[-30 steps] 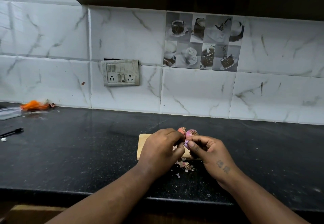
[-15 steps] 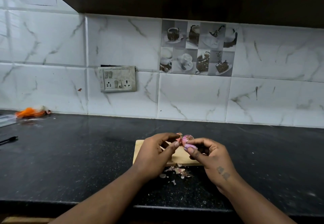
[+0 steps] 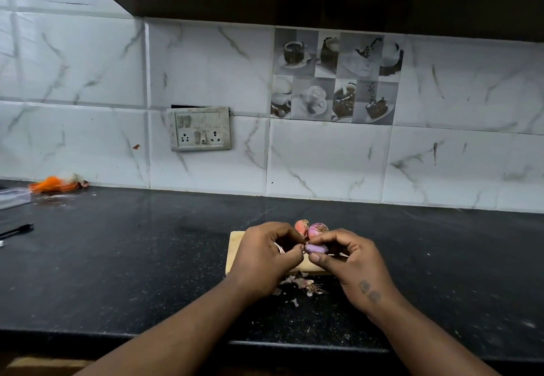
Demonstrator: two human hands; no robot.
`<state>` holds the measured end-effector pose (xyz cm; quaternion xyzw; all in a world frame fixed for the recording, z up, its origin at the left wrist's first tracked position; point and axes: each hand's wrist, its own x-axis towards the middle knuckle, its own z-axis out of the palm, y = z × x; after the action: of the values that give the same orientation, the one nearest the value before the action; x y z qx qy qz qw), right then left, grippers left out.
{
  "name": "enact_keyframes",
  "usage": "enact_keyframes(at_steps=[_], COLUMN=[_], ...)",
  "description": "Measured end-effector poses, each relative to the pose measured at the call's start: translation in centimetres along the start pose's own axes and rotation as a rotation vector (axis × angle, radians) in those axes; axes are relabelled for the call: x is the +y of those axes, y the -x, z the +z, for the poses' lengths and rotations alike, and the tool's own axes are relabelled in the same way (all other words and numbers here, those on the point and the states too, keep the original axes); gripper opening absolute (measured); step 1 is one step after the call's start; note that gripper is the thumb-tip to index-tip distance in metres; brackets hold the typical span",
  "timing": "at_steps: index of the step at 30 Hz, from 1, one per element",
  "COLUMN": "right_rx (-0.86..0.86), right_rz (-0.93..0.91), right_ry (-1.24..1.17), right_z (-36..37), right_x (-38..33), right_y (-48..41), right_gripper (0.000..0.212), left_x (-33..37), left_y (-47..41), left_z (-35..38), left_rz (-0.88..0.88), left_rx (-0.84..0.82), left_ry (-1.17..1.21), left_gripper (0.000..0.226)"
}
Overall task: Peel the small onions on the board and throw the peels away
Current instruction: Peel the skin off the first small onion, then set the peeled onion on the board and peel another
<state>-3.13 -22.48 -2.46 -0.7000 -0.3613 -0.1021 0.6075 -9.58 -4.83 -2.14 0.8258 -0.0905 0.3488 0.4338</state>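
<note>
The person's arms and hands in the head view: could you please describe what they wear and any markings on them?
Both forearms are bare, with no sleeves in view. The left hand shows no ring, watch, glove or marking. The right hand is also bare of jewellery and gloves, but carries two small dark roundish marks, like a tattoo, on its back near the wrist. Fingernails look short and unpainted.

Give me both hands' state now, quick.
Left hand: fingertips pinched at the peeled onion.
Right hand: closed, holding the same onion.
</note>
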Motion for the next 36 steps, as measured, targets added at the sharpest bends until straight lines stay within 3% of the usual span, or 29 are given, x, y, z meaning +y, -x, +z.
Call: enact_keyframes(at_steps=[5,8,10,12,15,19,22,30,33,36], right_rx=[-0.042,-0.216,-0.126,0.047,-0.005,-0.246,-0.383,-0.482,-0.486,-0.347], right_rz=[-0.099,-0.2,-0.139,-0.014,0.055,0.096,0.115,0.141,0.181,0.161], right_ry=[0.025,0.039,-0.058,-0.15,0.156,0.526,0.664,0.847,0.761,0.651], right_z=[-0.1,0.1,0.1,-0.3,0.3,4.7,8.9,13.0,12.4,10.6], right_x=[0.2,-0.7,-1.3,-1.2,-0.3,0.2,0.3,1.4,1.5,1.1], right_y=[0.2,1.3,1.0,-0.2,-3.5,-8.2,-10.9,-13.7,-13.8,-13.5], right_gripper=[0.021,0.011,0.014,0.014,0.01,0.012,0.014,0.021,0.017,0.013], left_x=[0.0,-0.5,-0.8,-1.2,-1.6,-2.0,-2.7,-3.9,-4.0,-4.3], left_y=[-0.2,-0.7,-1.1,-1.3,-1.7,-2.1,-2.2,-2.9,-2.9,-2.9], left_z=[0.1,-0.7,-1.3,-1.7,-2.4,-3.8,-4.8,-4.7,-4.7,-4.8], left_rz=[-0.048,-0.203,-0.259,-0.32,-0.445,-0.575,-0.646,-0.698,-0.697,-0.704], left_rx=[0.012,0.081,0.146,0.277,0.503,0.647,0.749,0.75,0.747,0.748], left_ry=[0.077,0.236,0.224,0.137,-0.013,-0.134,-0.108,-0.178,-0.171,-0.129], left_gripper=[0.012,0.015,0.018,0.036,0.06,0.048,0.044,0.044,0.044,0.046])
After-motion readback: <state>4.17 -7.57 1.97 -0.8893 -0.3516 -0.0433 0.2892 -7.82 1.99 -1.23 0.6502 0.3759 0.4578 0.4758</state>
